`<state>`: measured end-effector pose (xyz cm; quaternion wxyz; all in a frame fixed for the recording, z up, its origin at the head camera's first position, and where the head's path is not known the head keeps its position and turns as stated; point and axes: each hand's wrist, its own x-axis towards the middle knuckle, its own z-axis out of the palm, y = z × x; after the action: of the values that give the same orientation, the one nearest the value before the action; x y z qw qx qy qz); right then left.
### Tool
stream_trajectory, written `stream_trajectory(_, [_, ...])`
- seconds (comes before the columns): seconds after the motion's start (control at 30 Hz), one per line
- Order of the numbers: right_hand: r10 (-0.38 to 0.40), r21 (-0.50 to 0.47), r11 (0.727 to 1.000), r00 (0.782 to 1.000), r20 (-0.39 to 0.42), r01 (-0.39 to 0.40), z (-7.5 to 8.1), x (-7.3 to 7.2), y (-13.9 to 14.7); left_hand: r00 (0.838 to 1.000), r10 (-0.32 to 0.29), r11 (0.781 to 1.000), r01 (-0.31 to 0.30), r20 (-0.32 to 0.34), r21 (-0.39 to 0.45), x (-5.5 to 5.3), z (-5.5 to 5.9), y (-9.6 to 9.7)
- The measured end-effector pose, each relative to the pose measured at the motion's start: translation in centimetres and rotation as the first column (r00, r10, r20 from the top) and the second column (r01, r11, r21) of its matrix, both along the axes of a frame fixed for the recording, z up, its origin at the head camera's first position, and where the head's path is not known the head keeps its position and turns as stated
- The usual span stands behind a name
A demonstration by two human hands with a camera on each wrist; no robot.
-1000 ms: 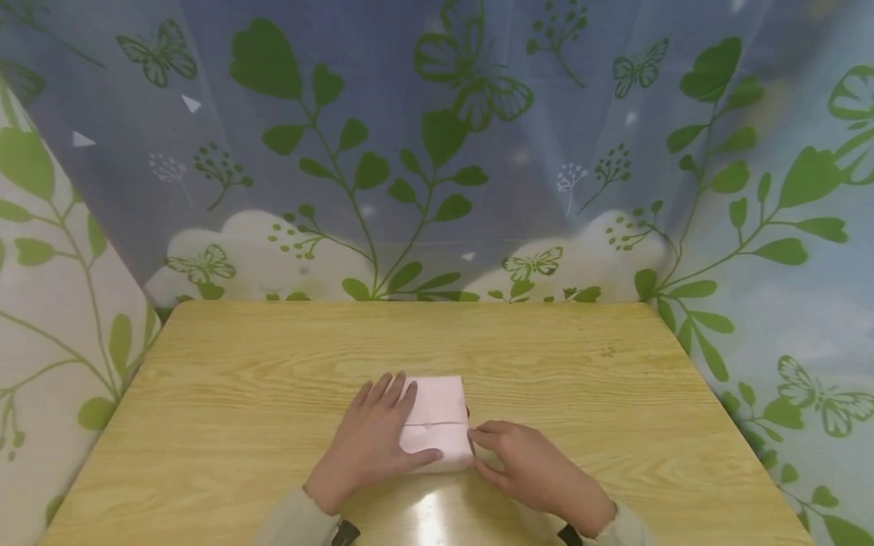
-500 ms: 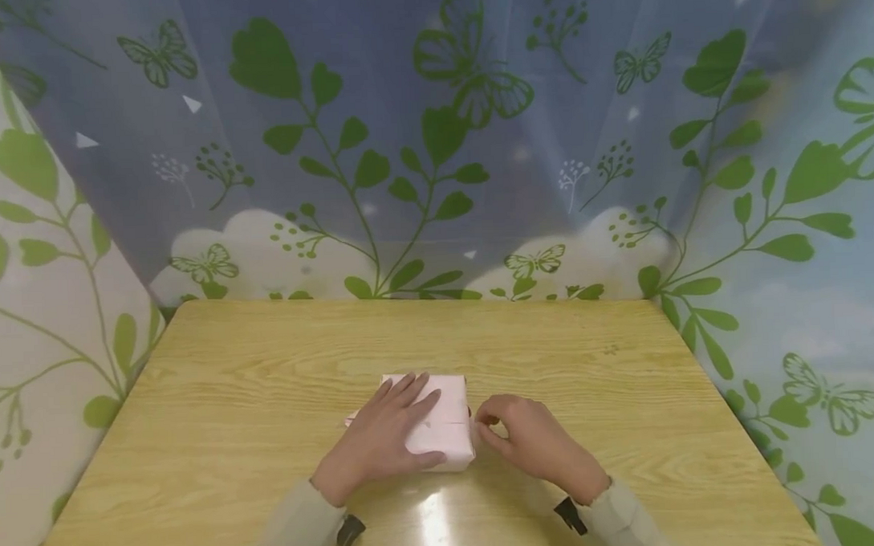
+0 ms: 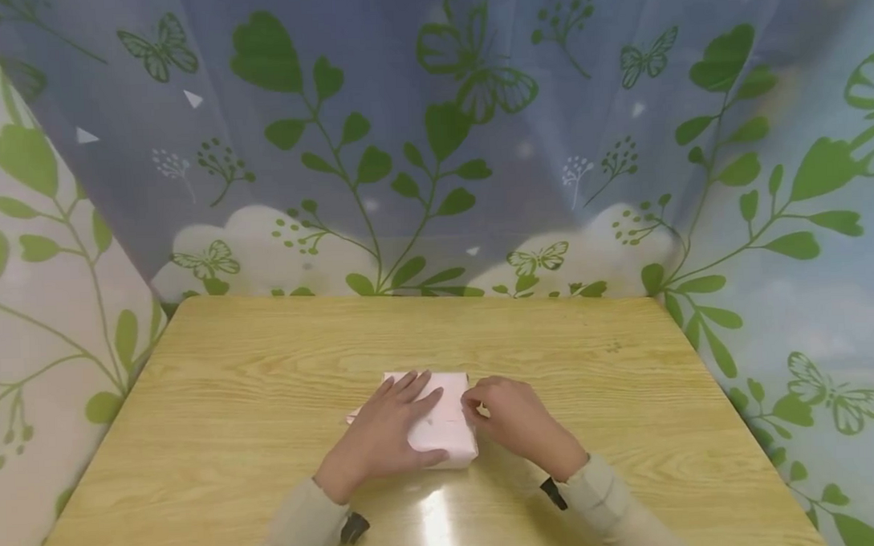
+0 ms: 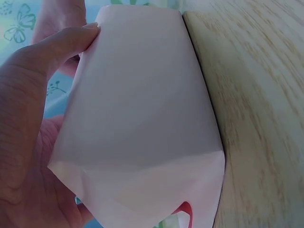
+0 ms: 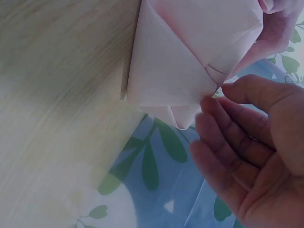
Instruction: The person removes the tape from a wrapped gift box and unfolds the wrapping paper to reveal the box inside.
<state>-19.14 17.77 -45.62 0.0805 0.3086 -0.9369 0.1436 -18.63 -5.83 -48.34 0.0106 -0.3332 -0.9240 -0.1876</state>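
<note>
A box-shaped package (image 3: 452, 393) in pale pink wrapping paper lies on the table. My left hand (image 3: 385, 435) rests across its top with fingers spread, and the thumb lies along the near edge. At the package's right end is my right hand (image 3: 517, 419), its thumb and index fingertip pinching the paper at the upper edge. In the right wrist view, slanting folds of wrapping paper (image 5: 166, 71) cover that end. The opposite end has a loose paper flap (image 4: 128, 190) sticking out, with a red-edged gap beneath it. What is inside the paper is hidden.
The wood-grain table (image 3: 281, 351) extends around the package. Fabric curtains (image 3: 405, 186) printed with leaves and butterflies hang at the back and on both sides. A bright reflection lies on the tabletop near the front.
The right hand has drawn off the package's right end and returned to it slightly farther back. The left hand has shifted slightly right, and the loose left flap now shows beside it.
</note>
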Motion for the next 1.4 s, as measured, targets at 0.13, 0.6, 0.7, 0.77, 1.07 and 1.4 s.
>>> stream_trajectory(0.13, [0.003, 0.058, 0.998, 1.000, 0.031, -0.005, 0.3, -0.3, -0.2, 1.000, -0.002, 1.000, 0.002, 0.017, 0.006, 0.0, 0.0, 0.0])
stream_trajectory(0.6, [0.074, 0.432, 0.901, 0.963, -0.259, 0.047, 0.0, 0.1, -1.1, 0.999, -0.012, 1.000, 0.011, 0.050, 0.014, -0.1, 0.2, 0.1])
stream_trajectory(0.7, [0.082, 0.443, 0.896, 0.966, -0.245, 0.037, 0.1, 0.2, -1.0, 0.998, -0.010, 1.000, 0.009, 0.058, 0.017, 0.0, 0.3, 0.0])
stream_trajectory(0.77, [0.088, 0.446, 0.895, 0.967, -0.238, 0.029, 0.1, 0.2, -1.0, 0.998, -0.007, 1.000, 0.006, 0.058, 0.014, 0.0, 0.2, 0.0])
stream_trajectory(1.07, [0.086, 0.451, 0.891, 0.962, -0.258, 0.041, 0.1, 0.0, -1.3, 0.998, -0.011, 0.999, 0.008, 0.068, 0.034, -0.1, 0.3, -0.2])
stream_trajectory(1.4, [0.069, 0.364, 0.931, 0.972, -0.226, 0.019, 0.0, -0.6, -0.8, 0.998, -0.011, 0.999, 0.009, 0.064, 0.034, -0.2, 0.3, 0.0])
